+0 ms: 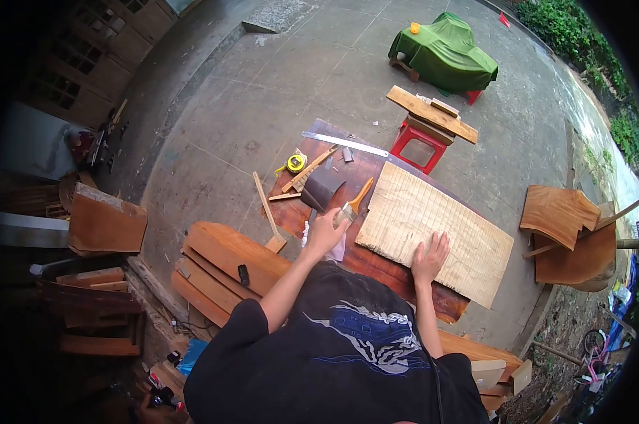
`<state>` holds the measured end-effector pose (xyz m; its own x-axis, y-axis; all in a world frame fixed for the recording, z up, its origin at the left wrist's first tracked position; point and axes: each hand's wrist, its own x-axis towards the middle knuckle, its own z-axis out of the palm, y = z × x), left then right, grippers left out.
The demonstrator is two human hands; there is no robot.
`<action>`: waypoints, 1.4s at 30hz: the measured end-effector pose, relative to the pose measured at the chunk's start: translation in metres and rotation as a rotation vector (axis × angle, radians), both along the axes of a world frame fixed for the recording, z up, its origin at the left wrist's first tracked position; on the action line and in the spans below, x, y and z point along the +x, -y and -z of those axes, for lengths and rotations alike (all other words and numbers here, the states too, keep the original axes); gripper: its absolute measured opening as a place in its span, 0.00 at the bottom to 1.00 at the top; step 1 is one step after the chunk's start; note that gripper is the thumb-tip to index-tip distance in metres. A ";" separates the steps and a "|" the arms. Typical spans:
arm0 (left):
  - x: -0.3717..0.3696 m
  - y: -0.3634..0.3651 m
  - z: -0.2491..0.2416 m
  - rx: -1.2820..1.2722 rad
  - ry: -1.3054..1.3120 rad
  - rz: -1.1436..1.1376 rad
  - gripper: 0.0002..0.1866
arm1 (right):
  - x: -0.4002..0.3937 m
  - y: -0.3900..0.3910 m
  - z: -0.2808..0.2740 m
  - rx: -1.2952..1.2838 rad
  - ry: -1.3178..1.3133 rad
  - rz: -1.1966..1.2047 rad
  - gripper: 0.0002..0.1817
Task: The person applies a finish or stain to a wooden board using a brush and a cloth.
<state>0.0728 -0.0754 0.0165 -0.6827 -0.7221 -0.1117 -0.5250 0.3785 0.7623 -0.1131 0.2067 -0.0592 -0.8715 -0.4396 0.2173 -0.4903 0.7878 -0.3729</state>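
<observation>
1 head view, high overhead, facing down, workboard (pixel 376 261) near.

We see a green cloth-draped object (pixel 445 51) far off on the concrete floor (pixel 263 92), and nearer a red plastic stool (pixel 420 147) bearing loose wooden planks (pixel 431 113). A long steel ruler (pixel 344 144) lies beside a yellow tape measure (pixel 295 163). Curved brown wooden panels (pixel 567 230) sit at one side, and stacked reddish wooden slabs (pixel 224 265) at the other.
</observation>
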 end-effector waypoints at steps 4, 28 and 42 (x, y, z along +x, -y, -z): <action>0.018 0.004 0.002 0.087 0.018 -0.079 0.25 | 0.000 -0.002 0.004 -0.011 0.010 -0.007 0.32; 0.026 -0.015 0.044 -0.109 0.429 0.086 0.19 | 0.000 -0.001 0.004 -0.003 -0.007 -0.002 0.33; 0.042 0.018 0.035 -0.228 0.286 0.034 0.10 | 0.000 -0.001 0.004 -0.022 -0.014 0.002 0.32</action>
<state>0.1144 -0.0935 -0.0180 -0.6712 -0.7278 -0.1406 -0.6890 0.5426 0.4806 -0.1129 0.2075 -0.0633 -0.8693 -0.4327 0.2389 -0.4938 0.7803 -0.3836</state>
